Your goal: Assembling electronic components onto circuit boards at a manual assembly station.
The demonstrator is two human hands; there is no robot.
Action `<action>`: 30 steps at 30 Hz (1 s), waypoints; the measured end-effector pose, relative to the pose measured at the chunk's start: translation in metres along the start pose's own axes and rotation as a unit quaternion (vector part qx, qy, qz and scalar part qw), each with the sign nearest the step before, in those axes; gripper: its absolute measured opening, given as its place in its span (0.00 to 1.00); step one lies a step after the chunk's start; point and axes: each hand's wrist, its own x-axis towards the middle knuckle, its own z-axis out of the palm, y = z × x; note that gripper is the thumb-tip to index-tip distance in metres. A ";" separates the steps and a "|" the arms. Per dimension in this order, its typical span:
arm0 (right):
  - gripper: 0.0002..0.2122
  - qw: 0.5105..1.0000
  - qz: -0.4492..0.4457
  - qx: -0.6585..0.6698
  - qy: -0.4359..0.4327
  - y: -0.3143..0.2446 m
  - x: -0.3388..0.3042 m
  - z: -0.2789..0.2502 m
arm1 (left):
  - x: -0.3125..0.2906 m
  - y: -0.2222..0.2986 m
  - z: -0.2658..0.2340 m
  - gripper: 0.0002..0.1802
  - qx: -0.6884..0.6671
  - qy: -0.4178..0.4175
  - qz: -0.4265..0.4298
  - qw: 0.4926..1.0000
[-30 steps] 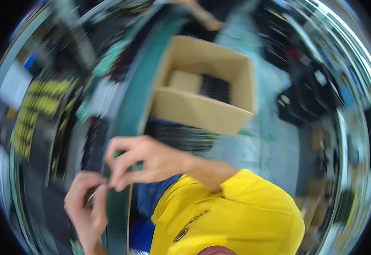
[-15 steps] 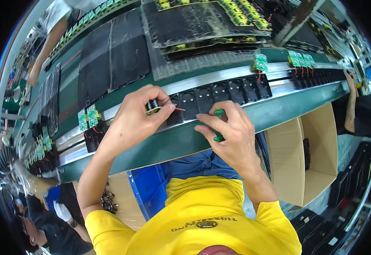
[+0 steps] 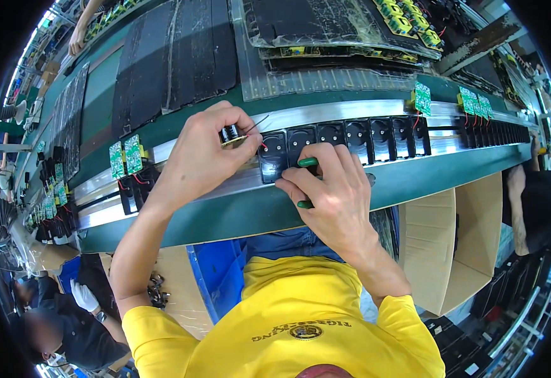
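My left hand (image 3: 203, 151) is closed on a small circuit board (image 3: 232, 140) with dark cylindrical parts. A thin black wire and a short red wire stick out from it beside the fingertips. My right hand (image 3: 338, 195) holds a green-handled tool (image 3: 307, 162) in its curled fingers; the tool's working end is hidden. The right fingertips touch the lower edge of the nearest black plastic case (image 3: 273, 160), the leftmost of a row of such cases (image 3: 357, 140). This row sits on a metal rail (image 3: 241, 178) along the bench.
Green boards with red wires (image 3: 126, 157) stand at cases on the left, and another board (image 3: 422, 99) on the right. Stacked black trays (image 3: 338, 31) lie behind the rail. A cardboard box (image 3: 430, 239) and a blue bin (image 3: 215, 271) are below the bench. Other people work on both sides.
My right hand has moved left to the leftmost case's lower edge. The left hand still holds the circuit board, now turned so its black wire shows. The view has shifted somewhat.
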 end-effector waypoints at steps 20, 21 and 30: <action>0.06 1.000 0.015 0.004 -0.003 0.003 -0.002 0.001 | -0.003 0.004 0.002 0.02 0.056 -0.014 0.003 0.998; 0.06 1.000 0.016 0.004 -0.002 0.003 -0.002 0.001 | -0.003 0.004 0.002 0.03 0.059 -0.016 0.002 0.998; 0.06 1.000 0.015 -0.002 -0.005 0.003 -0.002 0.000 | -0.003 0.003 0.005 0.04 0.054 0.001 0.011 0.998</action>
